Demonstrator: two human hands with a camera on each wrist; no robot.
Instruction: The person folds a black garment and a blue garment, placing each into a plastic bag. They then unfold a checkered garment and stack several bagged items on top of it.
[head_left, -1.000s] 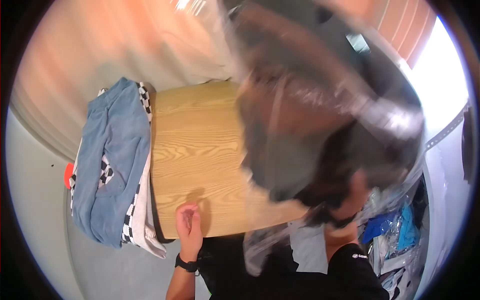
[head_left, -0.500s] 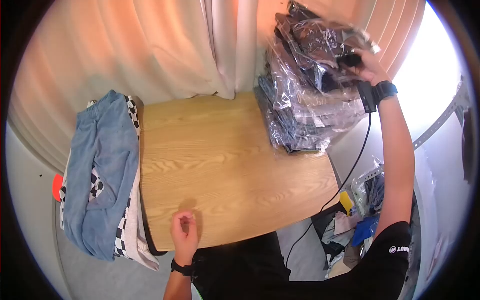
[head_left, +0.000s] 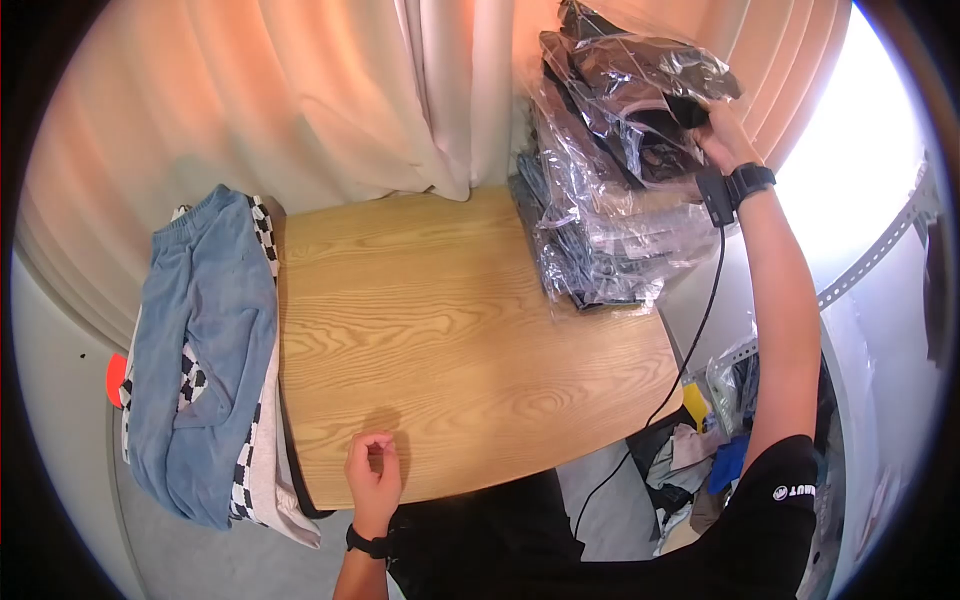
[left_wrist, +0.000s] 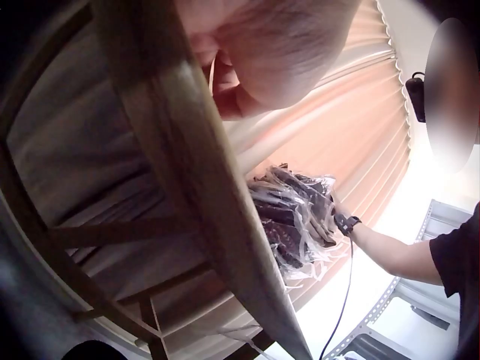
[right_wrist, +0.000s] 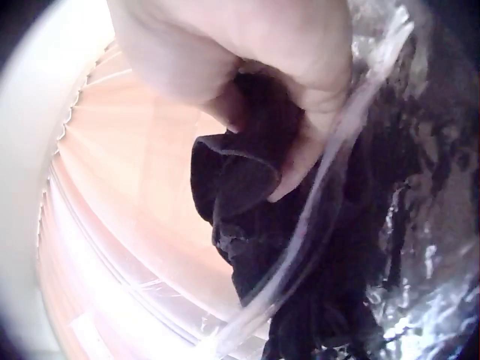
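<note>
My right hand (head_left: pixel 727 138) grips a bunched fold of a black garment (right_wrist: pixel 262 180), thumb and fingers around the cloth in the right wrist view. The garment lies in a clear plastic bag (head_left: pixel 650 70), on top of a stack of bagged clothes (head_left: pixel 610 245) at the table's far right corner. By the front edge of the wooden table (head_left: pixel 440 330), my left hand (head_left: pixel 375 475) is held with loosely curled fingers and nothing in it. The left wrist view shows the left hand (left_wrist: pixel 277 52) beside the table edge.
Blue trousers (head_left: pixel 205 300) lie over checkered and cream garments along the table's left side. Behind the table hangs a curtain (head_left: pixel 300 110). A cable (head_left: pixel 690 350) runs down from the right wrist camera. At the lower right, more clothes (head_left: pixel 690 450) sit below the table, near a perforated metal rail (head_left: pixel 870 255).
The bagged dark garment went from close in front of the camera to the top of the far right stack. My right hand moved with it and then shifted slightly left. The left hand stayed near the table edge.
</note>
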